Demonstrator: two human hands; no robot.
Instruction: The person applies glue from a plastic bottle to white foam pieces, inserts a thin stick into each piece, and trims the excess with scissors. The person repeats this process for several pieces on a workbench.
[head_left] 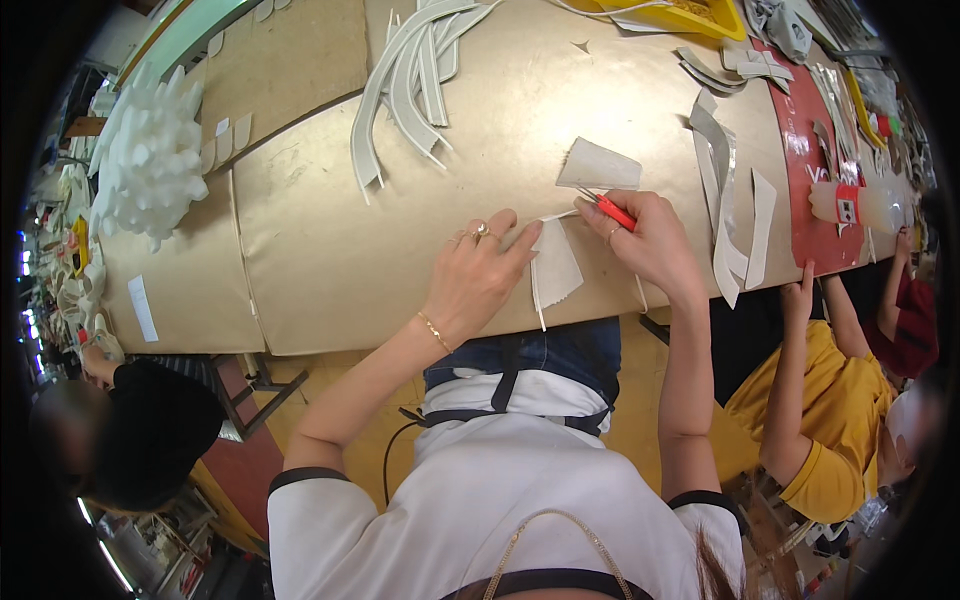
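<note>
I see the right hand (648,240) gripping snips (615,212), the left hand (472,275) half-open against a patch (558,265). Workers (835,425) flank the gold table (330,250).

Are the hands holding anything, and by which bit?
The right hand holds the red tool by its handle. The left hand touches the nearer pale piece near its far end; whether it grips or just presses can't be told.

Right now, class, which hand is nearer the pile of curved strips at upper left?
Left. The left hand is below and right of the curved strips; the right hand, gripping a red-handled tool, is farther right.
</note>
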